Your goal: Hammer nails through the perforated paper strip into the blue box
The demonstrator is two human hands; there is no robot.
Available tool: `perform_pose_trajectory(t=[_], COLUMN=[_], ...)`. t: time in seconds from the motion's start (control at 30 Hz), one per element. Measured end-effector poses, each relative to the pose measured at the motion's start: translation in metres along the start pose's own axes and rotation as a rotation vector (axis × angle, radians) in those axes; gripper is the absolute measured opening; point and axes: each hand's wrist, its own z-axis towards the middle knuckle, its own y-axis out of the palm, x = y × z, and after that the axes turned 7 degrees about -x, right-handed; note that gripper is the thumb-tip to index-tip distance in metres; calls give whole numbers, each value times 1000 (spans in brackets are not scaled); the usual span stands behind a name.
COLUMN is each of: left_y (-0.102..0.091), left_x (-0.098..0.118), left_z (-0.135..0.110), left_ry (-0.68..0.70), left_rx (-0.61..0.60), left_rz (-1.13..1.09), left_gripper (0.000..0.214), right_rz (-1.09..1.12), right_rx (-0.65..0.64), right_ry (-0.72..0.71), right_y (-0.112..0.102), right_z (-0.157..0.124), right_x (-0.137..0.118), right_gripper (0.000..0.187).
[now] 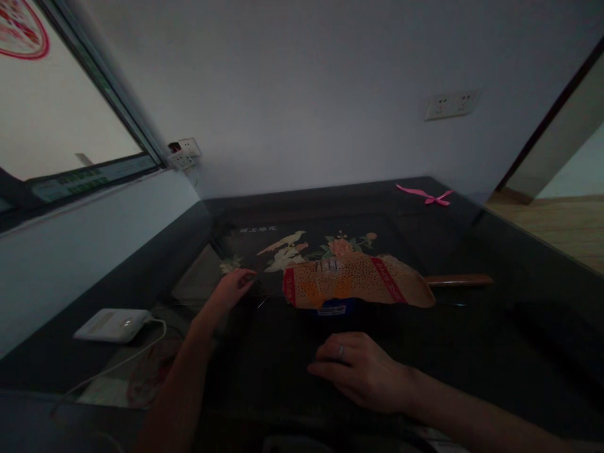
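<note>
My left hand rests on the dark table at the left, its fingers curled together. Whether anything is between them is too dim to make out. A thin shiny strip lies just right of its fingertips. My right hand, with a ring on one finger, lies on the table nearer to me, fingers stretched out and holding nothing. Beyond it is a brown speckled paper piece with red bands. A small blue item shows under its front edge. A brown wooden handle sticks out at its right.
A white device with a white cable lies at the left. A pink ribbon is at the far right. The dark table has a flower-and-bird print and meets the wall. Wall sockets are above.
</note>
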Motion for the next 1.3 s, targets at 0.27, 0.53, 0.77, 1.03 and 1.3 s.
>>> perform_pose_trajectory(t=[0.27, 0.53, 0.77, 1.03, 1.3], left_y=[-22, 7, 17, 16, 15], left_x=[92, 177, 170, 175, 177], left_z=[5, 31, 30, 29, 27], left_ry=[171, 348, 398, 397, 376], left_rx=[223, 15, 84, 95, 80], left_rz=[-266, -262, -260, -226, -161], left_gripper=[21, 12, 10, 9, 12], right_rz=[77, 63, 35, 89, 184], right_rx=[447, 210, 239, 375, 484], right_ry=[465, 609, 569, 557, 570], right_y=[-56, -48, -44, -40, -47], right_z=[18, 42, 45, 44, 44], right_x=[46, 105, 103, 105, 96], right_gripper=[20, 19, 10, 9, 8])
